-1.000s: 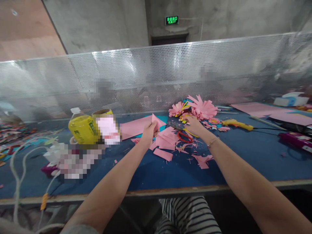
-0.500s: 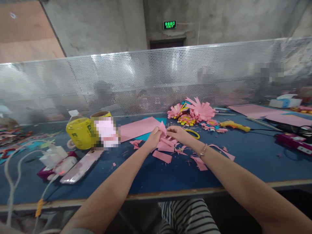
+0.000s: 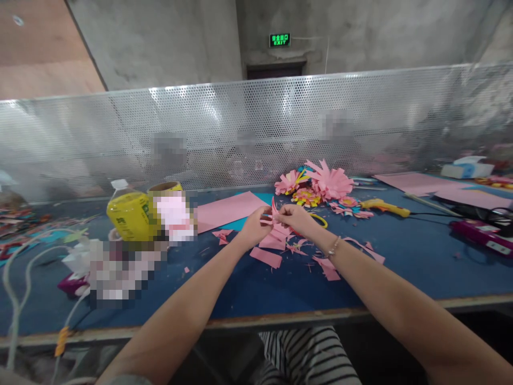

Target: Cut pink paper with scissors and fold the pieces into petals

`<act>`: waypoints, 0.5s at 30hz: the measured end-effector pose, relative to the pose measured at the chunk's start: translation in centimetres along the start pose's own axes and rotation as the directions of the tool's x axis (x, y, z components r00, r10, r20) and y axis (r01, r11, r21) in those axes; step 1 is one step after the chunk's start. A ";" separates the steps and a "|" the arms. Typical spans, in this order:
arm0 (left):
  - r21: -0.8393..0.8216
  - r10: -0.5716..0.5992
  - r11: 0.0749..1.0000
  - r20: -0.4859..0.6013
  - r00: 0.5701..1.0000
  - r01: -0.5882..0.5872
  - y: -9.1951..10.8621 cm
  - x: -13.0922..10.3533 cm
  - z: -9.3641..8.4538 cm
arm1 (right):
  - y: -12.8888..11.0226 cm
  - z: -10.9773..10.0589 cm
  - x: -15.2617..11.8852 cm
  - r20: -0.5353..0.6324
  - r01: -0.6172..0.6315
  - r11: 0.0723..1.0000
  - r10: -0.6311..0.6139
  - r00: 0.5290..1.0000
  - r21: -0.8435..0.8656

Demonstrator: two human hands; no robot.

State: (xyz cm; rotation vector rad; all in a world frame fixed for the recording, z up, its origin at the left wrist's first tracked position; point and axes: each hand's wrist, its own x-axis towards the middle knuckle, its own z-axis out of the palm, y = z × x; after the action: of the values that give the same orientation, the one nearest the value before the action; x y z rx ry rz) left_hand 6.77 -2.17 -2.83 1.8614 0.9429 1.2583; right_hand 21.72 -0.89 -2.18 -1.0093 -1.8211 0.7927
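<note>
Between my two hands is a small folded piece of pink paper [image 3: 274,207], its narrow tip pointing up. My left hand [image 3: 256,225] grips it from the left with bent fingers. From the right, my right hand [image 3: 292,218] pinches the same piece. Under and in front of the hands lie pink paper scraps [image 3: 266,258], some cut in strips. Just behind my right hand shows the yellow handle [image 3: 319,220] of a tool, mostly hidden. A large pink paper sheet [image 3: 228,209] lies on blue paper to the left.
Pink, yellow and blue paper flowers [image 3: 326,184] lie behind my right hand, beside a yellow glue gun [image 3: 385,207]. A yellow-labelled bottle [image 3: 130,216] and a power strip with cables [image 3: 74,283] stand left. A perforated metal screen [image 3: 216,139] closes the table's back.
The pink paper has been turned, so it now shows a thin edge instead of a broad face. My left fingers have shifted and spread around it, and my right hand has stayed close.
</note>
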 end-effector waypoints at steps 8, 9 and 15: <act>-0.003 0.040 0.999 -0.048 0.998 -0.040 -0.6 0.4 -0.3 | -0.4 0.1 -0.2 -0.068 -0.013 0.996 0.019 0.998 0.092; -0.013 0.052 0.999 -0.058 0.997 -0.053 -0.6 0.5 -0.3 | -0.4 0.0 -0.1 -0.081 -0.011 0.995 0.019 0.997 0.100; -0.019 0.031 0.999 -0.108 0.994 -0.033 -0.3 0.4 -0.4 | -0.4 -0.3 0.0 -0.111 0.022 0.999 -0.017 0.994 0.046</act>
State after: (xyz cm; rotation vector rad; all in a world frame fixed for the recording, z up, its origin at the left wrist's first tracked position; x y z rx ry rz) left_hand 6.43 -1.60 -2.81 1.8145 0.9557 1.3946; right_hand 21.87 -1.03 -1.69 -0.9842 -1.7080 0.7498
